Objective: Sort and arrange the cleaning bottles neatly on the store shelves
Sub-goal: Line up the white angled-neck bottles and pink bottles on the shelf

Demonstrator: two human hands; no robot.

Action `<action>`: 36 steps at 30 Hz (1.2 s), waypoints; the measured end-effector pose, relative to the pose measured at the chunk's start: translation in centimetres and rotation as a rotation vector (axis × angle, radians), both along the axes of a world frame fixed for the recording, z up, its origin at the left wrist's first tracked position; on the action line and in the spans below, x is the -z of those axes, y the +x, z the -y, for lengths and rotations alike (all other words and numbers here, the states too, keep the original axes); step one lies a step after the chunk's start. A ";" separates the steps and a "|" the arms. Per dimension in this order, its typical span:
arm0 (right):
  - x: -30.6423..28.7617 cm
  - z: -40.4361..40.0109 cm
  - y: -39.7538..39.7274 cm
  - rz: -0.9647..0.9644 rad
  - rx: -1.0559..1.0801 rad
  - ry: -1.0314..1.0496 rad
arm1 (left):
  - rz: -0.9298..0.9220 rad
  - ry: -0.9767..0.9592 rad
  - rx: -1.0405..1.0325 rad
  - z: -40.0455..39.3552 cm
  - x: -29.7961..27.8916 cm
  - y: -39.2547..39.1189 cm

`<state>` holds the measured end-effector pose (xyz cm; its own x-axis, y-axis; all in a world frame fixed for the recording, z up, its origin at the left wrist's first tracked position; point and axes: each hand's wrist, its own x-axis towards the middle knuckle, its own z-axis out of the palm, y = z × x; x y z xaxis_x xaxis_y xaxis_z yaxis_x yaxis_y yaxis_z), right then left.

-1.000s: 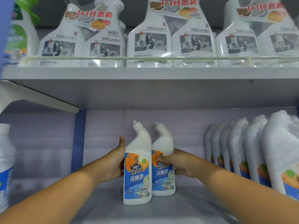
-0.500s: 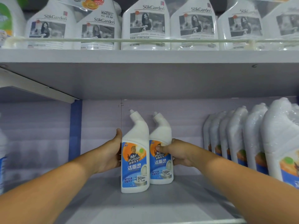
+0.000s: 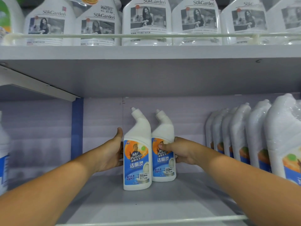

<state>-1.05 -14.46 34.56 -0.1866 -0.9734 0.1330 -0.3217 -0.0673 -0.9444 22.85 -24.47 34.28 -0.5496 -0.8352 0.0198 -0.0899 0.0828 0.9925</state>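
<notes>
In the middle of the frame two white plastic toilet-cleaner bottles stand upright and touching each other on the grey lower shelf (image 3: 146, 207), near its back wall. Both have a bent, angled neck with a small cap, and a glossy blue and orange label with a small price sticker low on it. The left bottle (image 3: 137, 154) stands a little nearer to the camera; the left hand (image 3: 112, 152) holds it from its left side, thumb up along the edge, while the fingers go behind the bottle and cannot be seen. The right bottle (image 3: 163, 150) is held by the right hand (image 3: 182, 152), whose thumb presses on the front label and whose fingers curl round the right side. At the right of the frame a row of wrapped bottles (image 3: 254, 136) stands close together, white under a shiny, crinkled plastic film. At the top of the frame, on the upper shelf (image 3: 146, 52), large white refill bottles (image 3: 146, 22) with grey photo labels stand behind a thin pale rail (image 3: 114, 36). What is inside any bottle cannot be told, the plastic is opaque.
</notes>
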 end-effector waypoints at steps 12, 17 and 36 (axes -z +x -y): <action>-0.2 -1.3 -0.2 -0.177 0.202 -0.061 | 0.187 -0.682 -0.226 -5.6 -2.4 2.9; -0.4 -1.8 0.3 -0.232 0.226 -0.088 | 0.314 -0.649 -0.128 -5.0 -1.8 2.7; -1.2 -6.7 2.1 -0.352 0.309 0.018 | 0.311 -0.537 -0.229 -7.7 -1.9 3.2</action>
